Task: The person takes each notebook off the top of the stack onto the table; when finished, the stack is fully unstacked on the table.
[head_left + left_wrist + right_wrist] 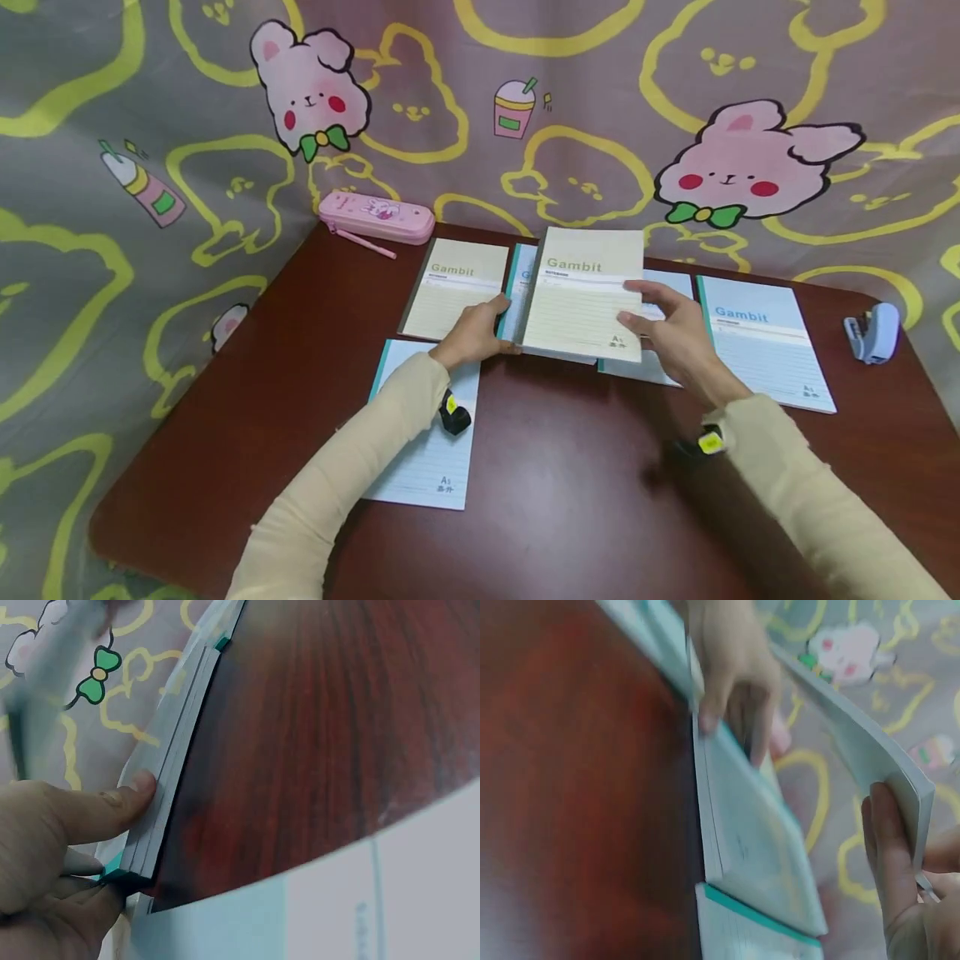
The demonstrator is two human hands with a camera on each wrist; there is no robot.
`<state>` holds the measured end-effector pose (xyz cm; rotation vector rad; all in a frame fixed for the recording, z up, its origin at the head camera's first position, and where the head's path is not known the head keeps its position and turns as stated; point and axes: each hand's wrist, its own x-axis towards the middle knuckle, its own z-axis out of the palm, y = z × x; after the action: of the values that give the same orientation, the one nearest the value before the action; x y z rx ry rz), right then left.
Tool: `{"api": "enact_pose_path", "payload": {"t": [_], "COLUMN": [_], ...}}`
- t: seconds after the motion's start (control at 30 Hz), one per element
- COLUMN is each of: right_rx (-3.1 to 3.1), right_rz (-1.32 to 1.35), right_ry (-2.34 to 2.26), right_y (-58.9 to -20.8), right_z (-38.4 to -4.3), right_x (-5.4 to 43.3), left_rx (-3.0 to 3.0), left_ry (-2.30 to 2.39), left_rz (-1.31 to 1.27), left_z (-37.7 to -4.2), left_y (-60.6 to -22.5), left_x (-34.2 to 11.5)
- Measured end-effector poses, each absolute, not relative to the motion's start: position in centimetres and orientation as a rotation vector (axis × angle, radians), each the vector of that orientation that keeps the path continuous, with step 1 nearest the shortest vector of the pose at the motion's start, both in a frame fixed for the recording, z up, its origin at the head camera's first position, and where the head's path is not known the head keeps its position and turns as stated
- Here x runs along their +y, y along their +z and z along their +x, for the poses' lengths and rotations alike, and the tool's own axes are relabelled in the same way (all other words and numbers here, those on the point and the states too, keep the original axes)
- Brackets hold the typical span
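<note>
Hands [471,333] [678,329] pinch notebooks [519,286] [583,304]: left blue, right cream.

I count two cream paper notebooks [581,312] and at least four pale blue paper notebooks [772,367]; some overlap. There is one long pink pencil case [382,221], one light blue stapler [876,333], one dark brown table [547,483], one left hand [471,333] and one right hand [681,335].

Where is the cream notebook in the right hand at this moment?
In the head view, the raised notebook is just right of centre, its right edge in the right hand, partly hiding the blue notebook at the left hand.
</note>
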<state>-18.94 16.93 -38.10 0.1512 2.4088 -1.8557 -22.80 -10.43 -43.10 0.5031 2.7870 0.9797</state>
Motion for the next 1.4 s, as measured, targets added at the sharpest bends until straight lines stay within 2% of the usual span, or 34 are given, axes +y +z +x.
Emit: {"api": "enact_pose_path", "payload": {"t": [0.2,0.4,0.73,0.9,1.0,1.17,1.4], "right_rx": [2.317,2.265,2.466,2.267,2.176,2.125,2.192], "right_rz": [0.086,-0.052,0.144,0.229,0.186,0.116,0.174], "right_ry": [-2.009,-2.108,-1.664,-1.783,-1.874,-1.934,-1.865], "right_y": [-36.1,-36.5,-39.6,-41.2,-41.9,-42.8,-43.9], "right_z": [-12.5,-8.0,-1.8,-0.9,-0.8,-1.4,-2.5], "right_x": [19.8,20.9,17.4,15.7,15.0,13.9,12.7], "left_rx": [2.779,2.752,2.744,2.753,2.747,2.724,2.722], "left_ry": [0.926,0.941,0.927,0.936,0.945,0.947,0.966], "left_rz": [0.545,0.514,0.502,0.535,0.527,0.464,0.456], "left_z": [-23.3,-23.0,-22.4,-22.5,-22.4,-22.6,-22.5], "left_y": [-42.2,-42.8,-42.9,-42.5,-42.4,-42.4,-42.3], "left_x": [-10.4,-10.6,-10.8,-10.5,-10.5,-10.4,-10.4]}}
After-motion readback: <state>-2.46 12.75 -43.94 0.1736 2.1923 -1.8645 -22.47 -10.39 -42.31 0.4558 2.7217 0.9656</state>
